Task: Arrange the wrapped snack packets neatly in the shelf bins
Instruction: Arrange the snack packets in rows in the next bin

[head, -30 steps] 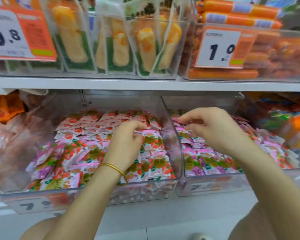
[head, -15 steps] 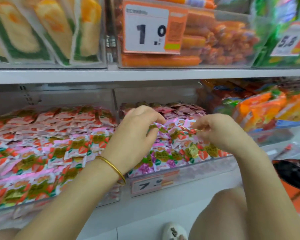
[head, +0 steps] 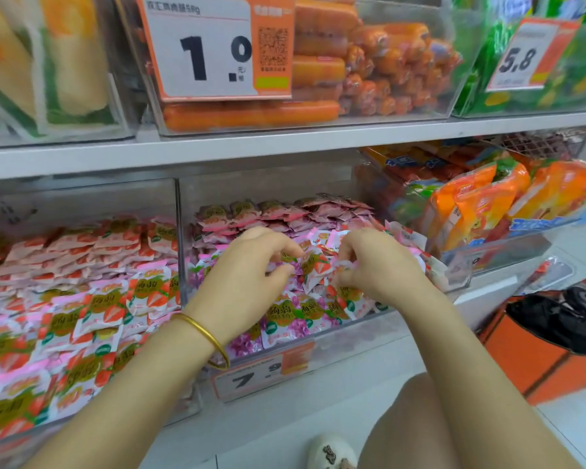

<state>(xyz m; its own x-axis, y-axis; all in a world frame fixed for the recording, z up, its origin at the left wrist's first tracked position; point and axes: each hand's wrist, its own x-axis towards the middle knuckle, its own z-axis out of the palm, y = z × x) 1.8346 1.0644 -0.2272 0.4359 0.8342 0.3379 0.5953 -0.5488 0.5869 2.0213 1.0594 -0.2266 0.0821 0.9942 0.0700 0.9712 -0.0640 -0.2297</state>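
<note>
Pink-white snack packets (head: 313, 265), perhaps floral-printed

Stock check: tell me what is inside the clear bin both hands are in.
The clear bin holds pink-and-white snack packets, rowed at back, looser in front. The left hand and right hand cover the middle; lower layers are hidden.

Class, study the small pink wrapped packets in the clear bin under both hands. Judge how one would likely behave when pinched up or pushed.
Probably light: the left hand and right hand pinch the snack packets with fingertips alone. The shiny, crinkled film looks floppy at its edges and likely slippery. Being flat pouches, they should slide over neighbours rather than roll.
</note>
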